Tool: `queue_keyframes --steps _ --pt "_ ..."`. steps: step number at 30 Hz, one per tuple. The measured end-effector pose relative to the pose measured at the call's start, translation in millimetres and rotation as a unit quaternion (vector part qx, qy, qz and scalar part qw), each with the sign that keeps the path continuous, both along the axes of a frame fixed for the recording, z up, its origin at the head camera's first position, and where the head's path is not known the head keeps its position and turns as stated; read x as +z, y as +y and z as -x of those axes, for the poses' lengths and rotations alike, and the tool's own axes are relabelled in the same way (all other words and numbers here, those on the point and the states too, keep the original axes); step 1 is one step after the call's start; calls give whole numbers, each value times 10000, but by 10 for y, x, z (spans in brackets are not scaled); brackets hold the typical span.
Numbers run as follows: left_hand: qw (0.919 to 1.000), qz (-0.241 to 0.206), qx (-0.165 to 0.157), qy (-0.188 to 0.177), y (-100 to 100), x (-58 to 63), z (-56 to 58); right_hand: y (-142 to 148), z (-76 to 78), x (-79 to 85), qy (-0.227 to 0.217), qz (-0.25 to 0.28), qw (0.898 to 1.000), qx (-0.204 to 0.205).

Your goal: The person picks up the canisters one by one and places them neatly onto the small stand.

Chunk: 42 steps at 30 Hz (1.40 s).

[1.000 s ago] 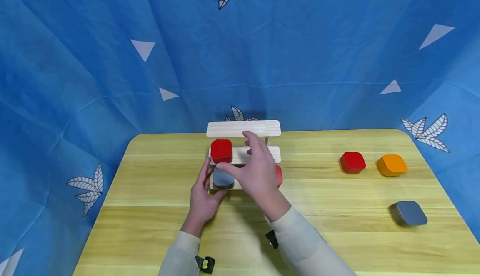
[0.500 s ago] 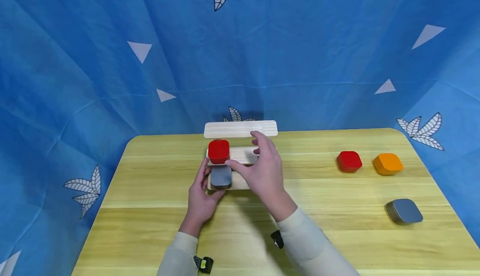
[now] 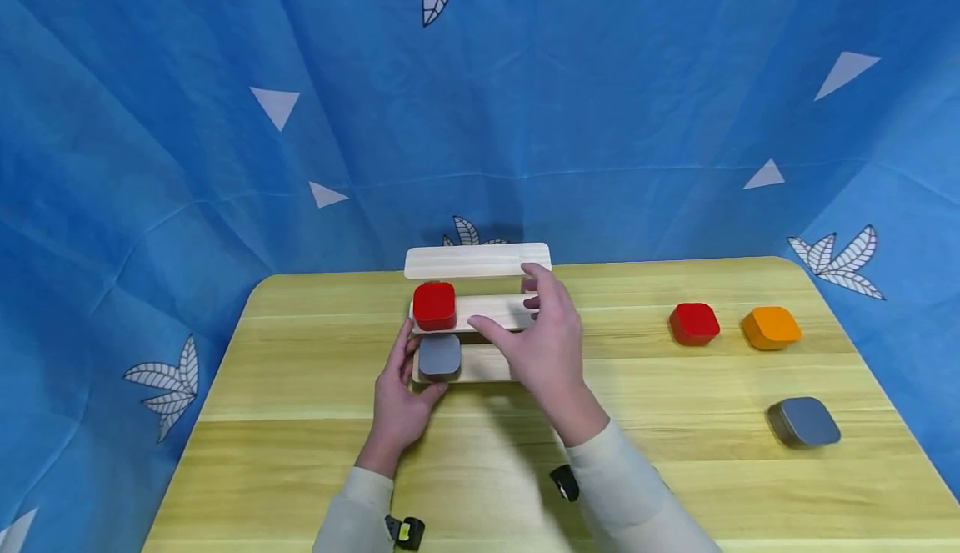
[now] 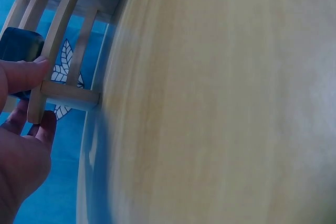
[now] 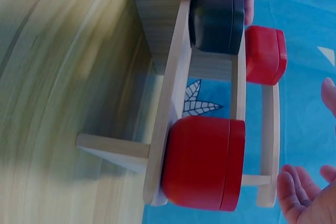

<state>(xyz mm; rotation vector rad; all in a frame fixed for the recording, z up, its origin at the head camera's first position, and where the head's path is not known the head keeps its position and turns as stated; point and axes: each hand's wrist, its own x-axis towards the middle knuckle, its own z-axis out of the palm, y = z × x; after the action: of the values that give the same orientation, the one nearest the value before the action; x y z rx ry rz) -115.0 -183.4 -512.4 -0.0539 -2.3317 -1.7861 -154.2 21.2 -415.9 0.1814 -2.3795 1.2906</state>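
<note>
A stepped wooden rack [image 3: 487,363] stands at the table's back edge. On its lower slat, at the left end, sits a dark grey rounded box [image 3: 440,354]; above it a red rounded box [image 3: 434,305] sits on the middle slat. My left hand [image 3: 401,407] grips the rack's left end, thumb on the front edge [image 4: 37,66], fingers around the grey box and slat. My right hand [image 3: 546,353] hovers over the rack's right part, fingers loosely bent, holding nothing. Another red box [image 5: 202,163] on the lower slat shows in the right wrist view; that hand hides it from the head view.
To the right on the wooden table [image 3: 300,453] lie a red box [image 3: 694,324], an orange box [image 3: 771,328] and a dark grey box [image 3: 803,422]. A blue patterned cloth [image 3: 600,103] hangs behind the table.
My right hand has drawn rightward, away from the grey and red boxes at the rack's left. The left hand keeps its grip. The whole head view has shifted slightly.
</note>
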Motion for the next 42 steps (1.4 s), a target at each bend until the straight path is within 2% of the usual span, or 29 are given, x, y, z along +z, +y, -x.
queue_keyframes --steps 10,17,19,25,27,42 --pt "9999 116 50 61 2 -2 -7 113 -13 -16 -82 46 9998 -174" --pt "9998 -167 -66 91 10 27 -6 184 -3 -47 19 -1 9994 -332" --pt "9998 -159 -52 62 27 73 -16 202 0 -53 25 14 9993 -361" --pt "9999 -77 -22 -85 101 351 -103 257 -3 -79 40 3 9989 -461" --pt "9999 -63 -19 -130 110 397 -120 278 -2 -91 65 18 9989 -474" --pt "9997 -89 18 -228 112 389 -122 416 -16 -159 150 160 9979 -610"
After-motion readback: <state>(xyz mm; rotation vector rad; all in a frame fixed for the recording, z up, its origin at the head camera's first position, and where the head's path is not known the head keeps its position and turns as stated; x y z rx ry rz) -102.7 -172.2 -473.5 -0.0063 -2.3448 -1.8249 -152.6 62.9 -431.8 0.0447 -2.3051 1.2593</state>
